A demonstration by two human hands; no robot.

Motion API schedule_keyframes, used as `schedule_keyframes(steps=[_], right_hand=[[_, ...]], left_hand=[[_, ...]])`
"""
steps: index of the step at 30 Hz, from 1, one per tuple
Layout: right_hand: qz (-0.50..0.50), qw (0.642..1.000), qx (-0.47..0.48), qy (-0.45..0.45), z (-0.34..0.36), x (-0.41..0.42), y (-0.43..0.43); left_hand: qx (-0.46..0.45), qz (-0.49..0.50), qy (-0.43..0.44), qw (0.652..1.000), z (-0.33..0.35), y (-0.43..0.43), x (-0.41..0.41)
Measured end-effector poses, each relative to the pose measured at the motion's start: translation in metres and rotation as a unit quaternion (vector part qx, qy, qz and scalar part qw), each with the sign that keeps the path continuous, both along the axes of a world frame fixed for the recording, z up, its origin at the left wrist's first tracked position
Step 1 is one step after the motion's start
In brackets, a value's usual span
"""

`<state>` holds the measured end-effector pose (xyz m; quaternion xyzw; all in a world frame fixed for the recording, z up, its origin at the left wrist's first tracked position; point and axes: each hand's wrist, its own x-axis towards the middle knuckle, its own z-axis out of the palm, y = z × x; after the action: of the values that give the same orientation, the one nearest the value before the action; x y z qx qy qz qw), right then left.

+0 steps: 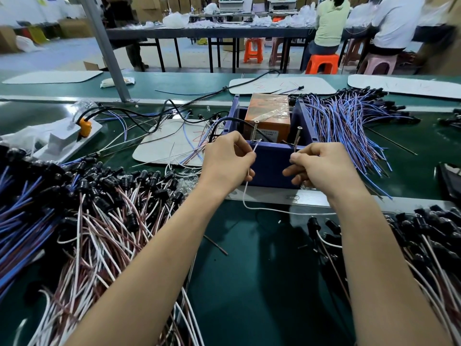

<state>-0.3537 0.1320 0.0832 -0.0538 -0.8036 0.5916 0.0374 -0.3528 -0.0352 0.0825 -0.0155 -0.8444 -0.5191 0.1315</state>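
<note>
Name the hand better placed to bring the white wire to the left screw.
Likely left: the left hand pinches the white wire, its tip close beside the left screw; the right hand is curled by the right screw.

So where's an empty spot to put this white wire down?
Bare green mat lies below the metal rail, between the left wire pile and right wire pile, which are crowded. The far belt between the white pads is bare too.
</note>
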Motion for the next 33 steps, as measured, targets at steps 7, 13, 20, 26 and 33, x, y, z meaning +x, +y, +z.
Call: schedule_keyframes(steps=[7,13,20,26,33], right_hand=[[0.005,1.000,0.002,0.002,-0.0029,-0.0021,0.0020],[0.008,1.000,0.010,0.002,-0.0035,-0.0019,0.0027],[0.012,1.000,0.012,-0.002,-0.0035,-0.0019,0.0033],[0.013,1.000,0.012,-0.003,-0.0027,-0.0012,0.0035],[0.008,1.000,0.000,-0.005,-0.0027,-0.0006,0.0019]], left_hand=[[0.022,0.026,0.017,0.999,0.0012,0.0015,0.0023],[0.022,0.043,0.038,0.998,0.0006,0.0032,0.0036],[0.032,0.051,0.024,0.998,0.0012,0.0019,0.0036],[0.017,0.056,0.029,0.998,-0.0031,0.0020,0.0017],[0.026,0.059,0.021,0.998,-0.0051,0.0013,-0.0008]])
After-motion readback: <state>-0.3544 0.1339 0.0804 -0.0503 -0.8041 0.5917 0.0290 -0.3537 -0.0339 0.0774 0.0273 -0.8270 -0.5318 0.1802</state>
